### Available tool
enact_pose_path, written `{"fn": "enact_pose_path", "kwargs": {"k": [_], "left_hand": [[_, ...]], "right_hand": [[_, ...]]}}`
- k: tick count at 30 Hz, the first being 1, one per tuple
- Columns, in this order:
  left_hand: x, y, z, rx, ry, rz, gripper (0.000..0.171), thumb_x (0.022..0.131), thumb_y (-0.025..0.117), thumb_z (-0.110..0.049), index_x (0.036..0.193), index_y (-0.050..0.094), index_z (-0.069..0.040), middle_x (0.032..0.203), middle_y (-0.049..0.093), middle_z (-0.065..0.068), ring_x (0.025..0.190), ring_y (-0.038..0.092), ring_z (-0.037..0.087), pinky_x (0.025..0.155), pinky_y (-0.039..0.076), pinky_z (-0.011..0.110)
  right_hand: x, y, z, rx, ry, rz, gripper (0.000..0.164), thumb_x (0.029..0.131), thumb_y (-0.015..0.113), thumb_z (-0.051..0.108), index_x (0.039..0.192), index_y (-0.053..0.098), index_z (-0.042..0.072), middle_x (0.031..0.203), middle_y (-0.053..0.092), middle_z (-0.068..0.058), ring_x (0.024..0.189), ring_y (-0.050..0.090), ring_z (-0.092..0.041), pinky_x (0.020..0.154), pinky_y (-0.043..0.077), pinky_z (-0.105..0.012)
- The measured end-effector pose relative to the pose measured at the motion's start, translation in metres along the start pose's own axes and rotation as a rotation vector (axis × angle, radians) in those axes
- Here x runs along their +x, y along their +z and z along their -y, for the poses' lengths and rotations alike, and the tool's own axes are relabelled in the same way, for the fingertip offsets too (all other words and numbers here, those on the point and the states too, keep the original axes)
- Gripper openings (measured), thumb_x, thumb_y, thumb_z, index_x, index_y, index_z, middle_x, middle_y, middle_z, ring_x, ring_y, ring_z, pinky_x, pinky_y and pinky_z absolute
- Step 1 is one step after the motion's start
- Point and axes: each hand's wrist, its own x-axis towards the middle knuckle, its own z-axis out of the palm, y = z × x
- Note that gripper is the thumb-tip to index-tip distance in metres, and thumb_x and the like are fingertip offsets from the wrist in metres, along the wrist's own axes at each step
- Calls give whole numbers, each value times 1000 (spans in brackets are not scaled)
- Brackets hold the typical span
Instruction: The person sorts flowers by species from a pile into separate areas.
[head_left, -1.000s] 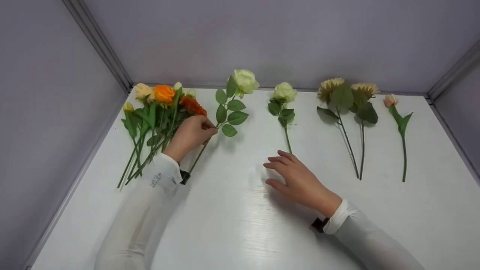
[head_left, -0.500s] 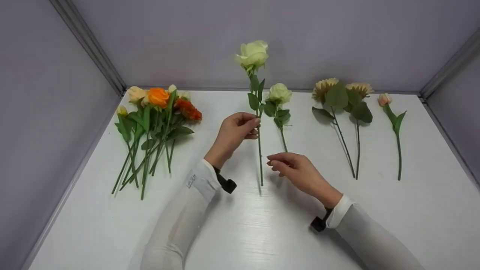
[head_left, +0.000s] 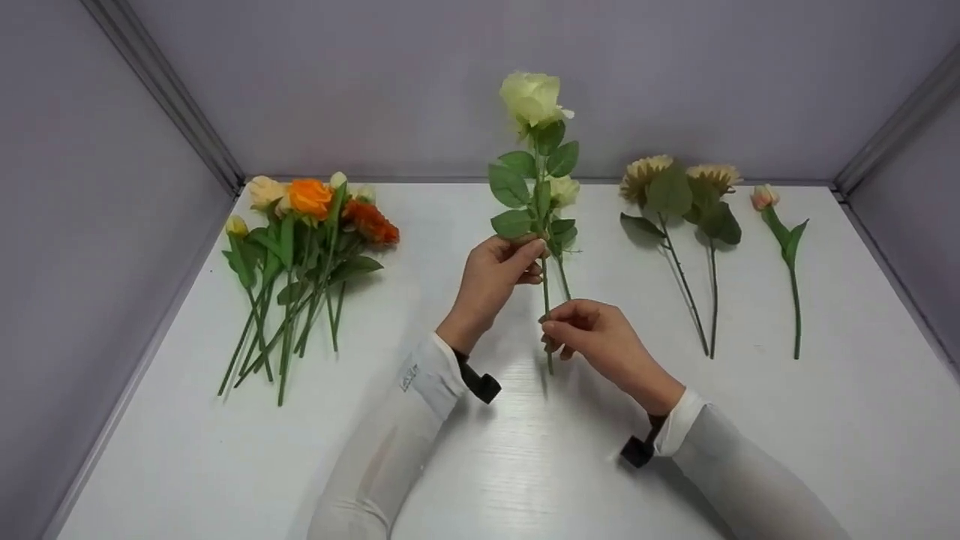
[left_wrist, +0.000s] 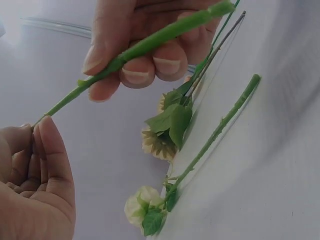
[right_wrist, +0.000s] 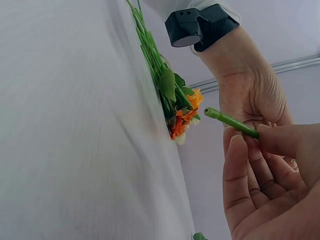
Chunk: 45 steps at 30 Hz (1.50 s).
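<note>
The white worktop [head_left: 862, 435] carries a mixed bunch of flowers [head_left: 287, 244] at the left. One pale rose [head_left: 562, 226] lies mid-table. Rightward lie two beige flowers [head_left: 667, 196] and a pink tulip [head_left: 790, 247].

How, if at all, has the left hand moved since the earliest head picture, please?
Yes: in the head view, the left hand has moved right, towards the lying rose.

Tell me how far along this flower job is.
Perhaps partway. Likely done: lying pale green rose, beige ruffled flower pair and slender pink tulip, laid apart. In hand: raised pale green rose, pinched by left hand and right hand. Likely left: mixed orange and yellow flower bunch, stems crossed.
</note>
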Motion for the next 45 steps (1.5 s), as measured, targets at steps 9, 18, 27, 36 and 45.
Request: {"fn": "enact_pose_path", "kwargs": {"k": [9, 18, 27, 36, 45], "left_hand": [[-4, 5, 0, -55, -54, -28, 27, 95, 77, -19, 113, 70, -1, 105, 72, 14, 85, 70, 23, 84, 60, 38], [-8, 2, 0, -23, -41, 4, 29, 94, 77, -18, 116, 70, 0, 106, 70, 13, 89, 70, 25, 85, 60, 40], [7, -13, 4, 2, -81, -36, 21, 96, 75, -14, 111, 69, 0, 104, 69, 14, 90, 70, 24, 84, 60, 39], [36, -25, 11, 179, -253, -39, 21, 98, 71, -11, 115, 67, 0, 108, 67, 14, 91, 71, 24, 80, 61, 33], [47, -19, 34, 321, -342, -47, 22, 98, 72, -12, 115, 69, 0, 106, 69, 12, 81, 72, 20, 77, 61, 33]], "right_hand": [[0, 2, 1, -34, -8, -61, 26, 96, 76, 22, 106, 72, -1, 93, 73, -17, 81, 71, -27, 70, 60, -35], [1, 3, 2, -56, 6, -81, 23, 95, 77, 23, 102, 72, 2, 90, 73, -18, 78, 70, -25, 70, 60, -33], [1, -12, 9, -104, -12, -87, 32, 99, 71, 34, 116, 71, 7, 103, 72, -18, 91, 70, -33, 79, 60, -42], [-8, -44, 33, -42, -104, -224, 35, 100, 69, 35, 120, 70, 7, 112, 70, -19, 100, 68, -27, 81, 60, -34], [-11, -52, 37, -13, -131, -241, 35, 101, 68, 33, 120, 69, 3, 113, 69, -21, 102, 67, -28, 82, 59, -33]]}}
